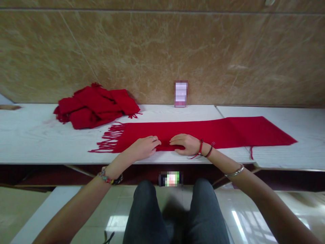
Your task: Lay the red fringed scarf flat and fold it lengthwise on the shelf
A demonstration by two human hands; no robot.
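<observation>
A red scarf (203, 130) lies lengthwise on the white tabletop, folded narrow. Its fringe (110, 137) spreads at the left end, and its right end tapers to a slanted point. My left hand (146, 146) is at the scarf's near edge, fingers bent and close to the thumb, with some cloth seemingly between them. Just to the right, my right hand (186, 144) rests on the same scarf, fingers stretched leftward and thumb apart from them. A short gap separates the two hands. What lies under the fingertips is hidden.
Behind the fringe, a crumpled heap of red scarves (95, 106) sits against the tan marbled wall (152, 51). A blurred-out phone-like object (181, 94) leans on that wall. Below the table's front edge is a dark shelf (144, 174) holding another blurred item (170, 179). My knees are beneath.
</observation>
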